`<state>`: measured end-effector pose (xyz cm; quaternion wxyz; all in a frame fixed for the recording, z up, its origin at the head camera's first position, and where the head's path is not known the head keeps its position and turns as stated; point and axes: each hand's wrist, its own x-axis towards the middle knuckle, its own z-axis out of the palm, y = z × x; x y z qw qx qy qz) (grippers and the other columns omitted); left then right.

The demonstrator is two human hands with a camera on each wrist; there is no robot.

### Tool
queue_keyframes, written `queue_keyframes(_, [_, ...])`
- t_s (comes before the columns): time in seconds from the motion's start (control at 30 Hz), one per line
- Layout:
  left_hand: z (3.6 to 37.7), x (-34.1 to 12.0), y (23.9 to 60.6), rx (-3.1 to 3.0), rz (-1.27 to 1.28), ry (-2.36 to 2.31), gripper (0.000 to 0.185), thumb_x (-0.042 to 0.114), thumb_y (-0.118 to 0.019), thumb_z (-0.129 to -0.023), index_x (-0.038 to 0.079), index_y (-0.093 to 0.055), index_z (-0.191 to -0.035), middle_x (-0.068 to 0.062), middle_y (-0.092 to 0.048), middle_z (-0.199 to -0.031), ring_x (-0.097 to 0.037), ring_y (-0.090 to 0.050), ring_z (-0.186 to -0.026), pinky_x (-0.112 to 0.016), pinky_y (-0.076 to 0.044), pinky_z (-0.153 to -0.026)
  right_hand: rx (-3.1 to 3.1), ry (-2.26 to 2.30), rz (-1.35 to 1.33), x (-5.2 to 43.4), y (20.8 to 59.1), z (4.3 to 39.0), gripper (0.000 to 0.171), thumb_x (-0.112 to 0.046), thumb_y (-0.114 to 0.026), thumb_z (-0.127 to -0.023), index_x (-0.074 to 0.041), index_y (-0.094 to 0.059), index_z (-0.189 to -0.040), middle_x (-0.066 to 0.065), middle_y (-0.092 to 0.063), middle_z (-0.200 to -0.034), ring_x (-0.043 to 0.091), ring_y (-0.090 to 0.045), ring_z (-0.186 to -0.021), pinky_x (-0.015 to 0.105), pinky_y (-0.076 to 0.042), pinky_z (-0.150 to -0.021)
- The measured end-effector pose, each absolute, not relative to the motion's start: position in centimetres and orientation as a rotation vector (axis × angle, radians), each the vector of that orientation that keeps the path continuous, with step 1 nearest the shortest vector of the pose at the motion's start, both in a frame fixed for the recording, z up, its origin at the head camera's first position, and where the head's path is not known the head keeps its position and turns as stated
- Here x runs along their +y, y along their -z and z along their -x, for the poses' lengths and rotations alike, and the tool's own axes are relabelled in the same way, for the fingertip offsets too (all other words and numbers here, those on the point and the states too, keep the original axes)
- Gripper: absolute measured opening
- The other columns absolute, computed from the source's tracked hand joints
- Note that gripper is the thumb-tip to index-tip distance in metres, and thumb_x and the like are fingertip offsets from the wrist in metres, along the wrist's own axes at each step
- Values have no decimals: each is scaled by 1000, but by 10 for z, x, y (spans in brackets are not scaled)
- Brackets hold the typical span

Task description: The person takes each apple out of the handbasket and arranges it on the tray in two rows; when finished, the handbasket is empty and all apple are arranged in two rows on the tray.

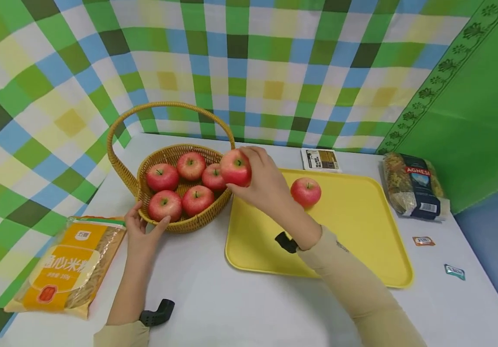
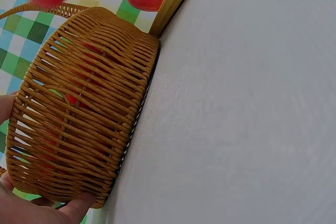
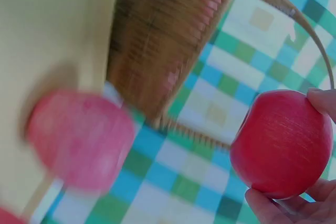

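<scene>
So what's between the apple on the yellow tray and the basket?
In the head view, the right hand holding another apple sits between the apple on the tray and the basket, above a bare stretch of the yellow tray.

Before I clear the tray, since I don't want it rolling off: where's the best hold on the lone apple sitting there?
Take the apple round its widest middle, coming from above. It sits stem up on the flat yellow tray with nothing touching it, so fingers can close on opposite sides; the right hand holds another apple in such a grip.
</scene>
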<state>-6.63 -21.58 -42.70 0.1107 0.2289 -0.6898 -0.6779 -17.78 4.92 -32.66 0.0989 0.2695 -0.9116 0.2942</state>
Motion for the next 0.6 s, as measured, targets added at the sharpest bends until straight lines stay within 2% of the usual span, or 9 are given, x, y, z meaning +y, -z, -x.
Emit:
queue_keyframes(0.13, [66,-216,427,-2014,-690,2005,86,23,-74,-86,24,-14,-148,1,-7,-160,-19,-10,-145,-37,-17,-116,-2653,-898,-719,100,328,173,76,-35,-80,-77,-5,-44,-138,12,-43,-137,28,-47,-119,46,-49,-92])
queue_keyframes(0.3, [66,-217,428,-1997,-713,2003,86,22,-75,-85,25,-16,-148,2,-7,-160,-19,-10,-145,-36,-18,-116,-2725,-912,-465,170,341,179,79,-31,-81,-76,-4,-41,-138,17,-40,-138,35,-49,-114,55,-50,-86])
queue_keyframes(0.47, [67,-218,431,-1976,-714,2010,85,22,-76,-85,27,-18,-146,4,-8,-160,-18,-11,-145,-36,-18,-116,-2829,-880,-227,238,370,197,81,-28,-79,-78,5,-36,-138,27,-38,-133,42,-47,-110,59,-47,-86])
queue_keyframes(0.6, [68,-217,432,-1961,-697,2024,85,19,-75,-85,25,-17,-147,1,-7,-160,-18,-9,-145,-35,-17,-116,-2927,-819,-120,274,395,206,83,-31,-78,-78,12,-36,-135,33,-38,-128,46,-46,-108,61,-45,-85])
